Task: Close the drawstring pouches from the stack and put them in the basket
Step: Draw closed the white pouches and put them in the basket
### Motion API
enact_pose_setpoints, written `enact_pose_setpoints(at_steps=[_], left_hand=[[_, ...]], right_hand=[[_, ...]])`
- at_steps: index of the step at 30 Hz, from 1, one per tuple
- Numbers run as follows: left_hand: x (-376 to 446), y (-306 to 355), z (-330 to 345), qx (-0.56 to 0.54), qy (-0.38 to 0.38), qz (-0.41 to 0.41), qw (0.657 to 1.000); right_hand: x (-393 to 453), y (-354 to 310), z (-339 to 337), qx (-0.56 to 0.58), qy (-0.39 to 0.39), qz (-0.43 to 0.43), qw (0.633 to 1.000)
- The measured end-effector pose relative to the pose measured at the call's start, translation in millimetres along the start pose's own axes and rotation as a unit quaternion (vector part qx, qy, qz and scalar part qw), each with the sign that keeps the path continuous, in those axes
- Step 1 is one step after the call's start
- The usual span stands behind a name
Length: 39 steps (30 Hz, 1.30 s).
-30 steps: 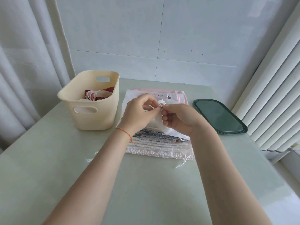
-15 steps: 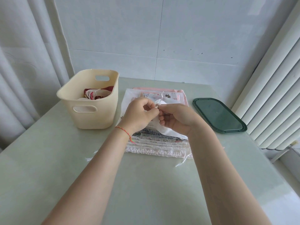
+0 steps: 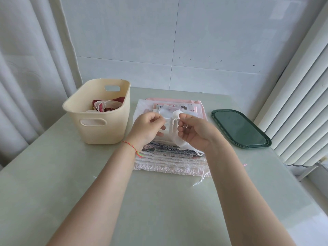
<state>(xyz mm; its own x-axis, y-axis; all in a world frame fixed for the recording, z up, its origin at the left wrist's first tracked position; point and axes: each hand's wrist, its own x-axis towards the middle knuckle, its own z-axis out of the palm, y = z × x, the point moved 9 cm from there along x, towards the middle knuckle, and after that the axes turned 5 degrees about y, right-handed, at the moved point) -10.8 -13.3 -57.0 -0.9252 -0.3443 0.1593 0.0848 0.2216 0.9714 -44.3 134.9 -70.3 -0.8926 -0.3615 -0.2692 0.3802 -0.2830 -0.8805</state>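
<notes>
Sheer white fabric drawstring pouch (image 3: 174,134) held above flat stack of crinkled pink and patterned pouches (image 3: 170,158) at table centre. Mouth gathered into a puckered neck between both hands. Left hand (image 3: 148,127) raised, fingers curled, thumb and forefinger pinching pouch cord. Right hand (image 3: 196,133) level with it, fingers curled round pouch fabric and cord. Cream rectangular plastic basket (image 3: 99,119) at left, holding red and white pouches, partly hidden by its wall. Dark green oval plastic lid (image 3: 240,128) at right. Cord itself thin, hard to make out.
</notes>
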Motion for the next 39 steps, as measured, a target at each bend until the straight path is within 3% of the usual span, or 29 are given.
enact_pose_setpoints(at_steps=[5,13,19,22,25,28,30,33,37,39], left_hand=[[0,-5,-10,0.070,0.039,-0.017,0.997],[2,6,-22,0.087,0.073,0.025,0.993],[3,3,-23,0.106,0.076,0.032,0.991],[1,8,-16,0.086,0.060,0.034,0.994],[-5,32,-5,0.053,0.032,0.084,0.995],[-10,53,-1,0.052,0.022,0.136,0.989],[-11,60,-1,0.035,0.019,0.138,0.990],[-12,67,0,0.040,0.023,0.124,0.991],[-11,73,-3,-0.005,0.005,0.095,0.995],[-8,67,-7,-0.026,-0.015,0.081,0.996]], right_hand=[[4,-2,-14,0.032,0.066,-0.016,0.997],[2,-18,-11,0.053,0.074,-0.092,0.992],[0,-14,-14,0.059,0.097,-0.088,0.990],[-5,-23,-19,-0.009,0.126,-0.115,0.985],[-14,-39,-17,-0.213,0.167,-0.153,0.950],[-19,-32,5,-0.344,0.068,-0.120,0.929],[-28,-24,22,-0.462,-0.006,-0.106,0.880],[-31,-23,28,-0.617,0.011,-0.134,0.776],[-35,-52,29,-0.613,0.088,-0.259,0.741],[-42,-66,28,-0.550,0.091,-0.317,0.767]])
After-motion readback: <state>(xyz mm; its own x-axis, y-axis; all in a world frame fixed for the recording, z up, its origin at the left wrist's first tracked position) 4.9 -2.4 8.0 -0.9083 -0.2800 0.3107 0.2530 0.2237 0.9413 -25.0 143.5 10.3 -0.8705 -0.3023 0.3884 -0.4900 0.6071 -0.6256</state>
